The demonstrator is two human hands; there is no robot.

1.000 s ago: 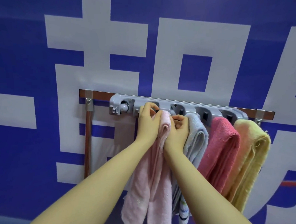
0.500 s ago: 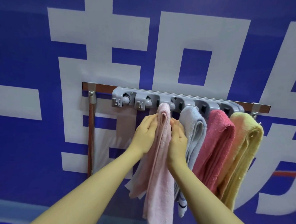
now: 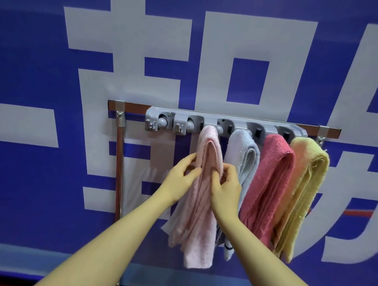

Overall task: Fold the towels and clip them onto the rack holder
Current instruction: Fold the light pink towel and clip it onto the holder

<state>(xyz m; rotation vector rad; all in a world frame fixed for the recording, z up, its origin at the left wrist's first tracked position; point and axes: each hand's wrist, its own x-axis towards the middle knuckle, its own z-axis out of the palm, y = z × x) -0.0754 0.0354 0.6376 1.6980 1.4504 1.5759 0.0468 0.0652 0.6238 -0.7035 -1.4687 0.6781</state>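
step in hand: tidying the pale pink towel (image 3: 202, 201) now that it hangs from the grey rack holder (image 3: 225, 126), third slot from the left.
left hand (image 3: 182, 179): fingers loosely curled on the towel's left edge, thumb across the front; a light pinch, not a clamp.
right hand (image 3: 225, 187): fingers part open, tips pressing the fold from the right; holds nothing tightly.
neighbours: light blue towel (image 3: 241, 161), deep pink towel (image 3: 269, 181) and yellow towel (image 3: 302, 189) hang in the slots to the right.
free slots: two at the left end look unfilled.
doing it well: stroke downward with both palms, never tug; the clip's hold likely depends on the bunched top staying put.
risk: loose back layers at lower left may sag unevenly.
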